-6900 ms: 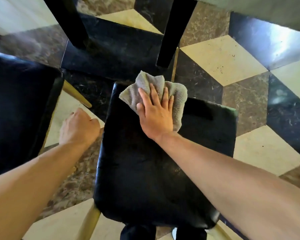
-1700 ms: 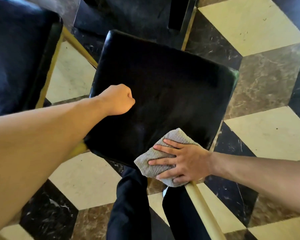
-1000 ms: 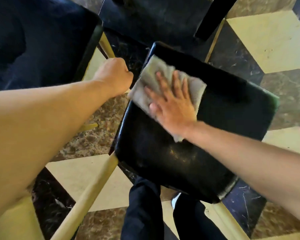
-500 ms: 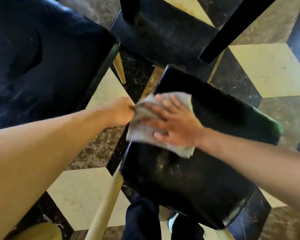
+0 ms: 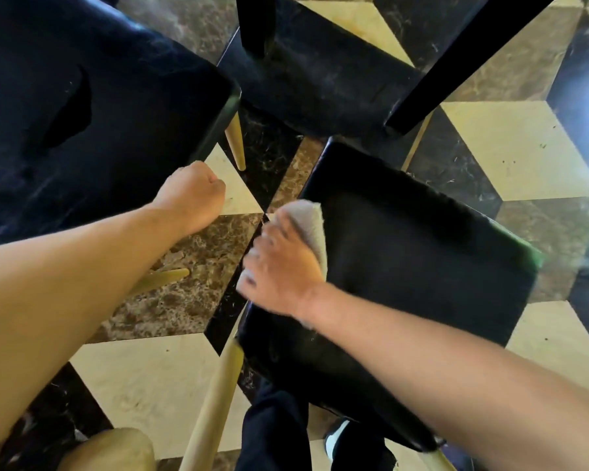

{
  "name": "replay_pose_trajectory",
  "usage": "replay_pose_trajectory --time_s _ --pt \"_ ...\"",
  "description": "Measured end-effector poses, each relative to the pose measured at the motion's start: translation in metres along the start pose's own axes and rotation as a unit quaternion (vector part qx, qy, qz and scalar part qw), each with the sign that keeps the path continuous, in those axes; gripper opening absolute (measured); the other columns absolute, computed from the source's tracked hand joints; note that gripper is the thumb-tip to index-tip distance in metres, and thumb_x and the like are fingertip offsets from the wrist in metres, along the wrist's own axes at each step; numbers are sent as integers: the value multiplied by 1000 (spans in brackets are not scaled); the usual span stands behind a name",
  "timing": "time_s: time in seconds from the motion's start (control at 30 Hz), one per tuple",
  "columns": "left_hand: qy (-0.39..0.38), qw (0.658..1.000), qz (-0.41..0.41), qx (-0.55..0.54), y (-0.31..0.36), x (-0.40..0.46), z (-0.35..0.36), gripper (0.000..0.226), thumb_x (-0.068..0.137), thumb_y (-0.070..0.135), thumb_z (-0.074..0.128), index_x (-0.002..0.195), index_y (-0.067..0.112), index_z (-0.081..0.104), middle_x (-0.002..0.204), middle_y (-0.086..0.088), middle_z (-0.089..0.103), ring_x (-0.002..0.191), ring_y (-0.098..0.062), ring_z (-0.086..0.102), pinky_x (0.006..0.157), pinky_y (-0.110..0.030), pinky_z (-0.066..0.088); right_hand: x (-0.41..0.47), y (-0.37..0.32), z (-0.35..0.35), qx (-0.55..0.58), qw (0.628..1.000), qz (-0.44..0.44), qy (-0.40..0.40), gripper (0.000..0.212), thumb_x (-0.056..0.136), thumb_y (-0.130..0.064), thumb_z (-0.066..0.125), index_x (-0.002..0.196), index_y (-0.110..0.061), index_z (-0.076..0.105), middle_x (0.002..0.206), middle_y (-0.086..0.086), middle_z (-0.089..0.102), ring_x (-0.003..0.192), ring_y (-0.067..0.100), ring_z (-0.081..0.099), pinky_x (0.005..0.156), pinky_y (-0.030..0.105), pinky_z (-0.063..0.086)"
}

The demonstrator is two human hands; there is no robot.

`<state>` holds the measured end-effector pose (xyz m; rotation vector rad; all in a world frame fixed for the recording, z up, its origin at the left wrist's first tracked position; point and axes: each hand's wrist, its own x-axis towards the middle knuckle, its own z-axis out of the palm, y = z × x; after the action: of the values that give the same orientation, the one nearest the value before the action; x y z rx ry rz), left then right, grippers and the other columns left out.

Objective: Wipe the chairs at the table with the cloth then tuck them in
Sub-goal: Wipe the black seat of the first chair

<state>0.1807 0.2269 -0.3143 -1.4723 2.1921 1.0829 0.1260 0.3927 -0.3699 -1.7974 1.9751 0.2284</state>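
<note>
A black padded chair seat (image 5: 405, 273) on light wooden legs fills the lower right. My right hand (image 5: 279, 266) lies flat on the grey cloth (image 5: 308, 222) and presses it over the seat's left edge. Most of the cloth is hidden under the hand. My left hand (image 5: 193, 195) is a fist holding nothing, hovering above the floor between this seat and a second black chair seat (image 5: 92, 110) at the upper left.
Two black table legs (image 5: 456, 62) (image 5: 255, 25) stand at the top. A wooden chair leg (image 5: 215, 402) slants near my dark trouser legs (image 5: 272, 433). The floor is patterned marble tile (image 5: 510, 147).
My right hand has slid the cloth leftwards and down to the seat's left edge. My left fist moved away from the cloth, up and to the left.
</note>
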Motion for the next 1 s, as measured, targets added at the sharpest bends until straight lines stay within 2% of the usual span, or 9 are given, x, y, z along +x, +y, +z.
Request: replay_pose_trajectory --time_s 0.1,0.17,0.3,0.43,0.57,0.67,0.77,0.9,1.0 --pt "-22 1000 1 12 5 -6 3 22 104 20 45 95 13 63 91 -9 64 80 -25 61 66 -35 51 -41 -29 28 20 994 -107 -7 45 94 -45 42 117 -23 73 122 7 68 135 36 44 123 58 8" --pt "-36 999 2 18 10 -8 8 23 105 22 44 109 12 65 96 -4 65 85 -21 62 73 -39 52 -57 -24 42 7 978 -205 21 42 96 -46 44 126 -28 68 133 4 63 140 34 40 123 58 9" --pt "-32 999 21 36 20 -7 17 24 106 25 43 114 15 63 92 0 60 79 -14 57 60 -31 42 -43 25 33 -27 954 -295 40 47 99 -53 46 135 -26 63 145 10 56 145 38 37 122 59 12" --pt "-19 997 61 32 35 -4 22 22 106 24 43 110 12 61 93 -7 63 78 -21 59 59 -33 41 -7 97 4 -30 993 -93 72 51 99 -59 40 137 -31 58 150 5 48 150 35 26 124 57 5" --pt "-5 996 92 22 46 -6 21 23 107 25 43 117 14 60 111 -8 61 92 -26 60 73 -39 49 6 147 -13 30 990 82 111 52 95 -65 32 137 -41 51 160 0 33 151 36 16 123 57 8" --pt "-27 995 95 25 58 -11 24 23 108 27 43 119 15 58 116 -11 60 102 -30 59 86 -46 49 2 169 -14 96 965 204 135 58 92 -71 26 142 -46 42 156 0 37 135 38 38 114 55 27" --pt "-29 993 96 54 73 -14 34 22 106 28 42 111 15 59 110 -13 62 100 -35 58 92 -50 50 -17 201 -12 200 911 333 139 65 93 -71 18 140 -36 46 141 4 56 123 39 53 105 57 33" --pt "-7 991 111 80 95 -17 63 22 102 26 44 100 14 62 85 -2 58 84 -27 53 75 -40 40 -74 239 10 202 890 385 138 66 93 -69 14 121 -27 57 119 5 67 111 35 61 98 55 37" --pt "-12 989 125 83 112 -28 93 21 100 29 46 96 18 64 79 4 58 75 -19 51 73 -37 38 -125 262 34 191 866 433 165 60 94 -65 17 113 -26 59 114 5 67 107 34 61 98 54 37"
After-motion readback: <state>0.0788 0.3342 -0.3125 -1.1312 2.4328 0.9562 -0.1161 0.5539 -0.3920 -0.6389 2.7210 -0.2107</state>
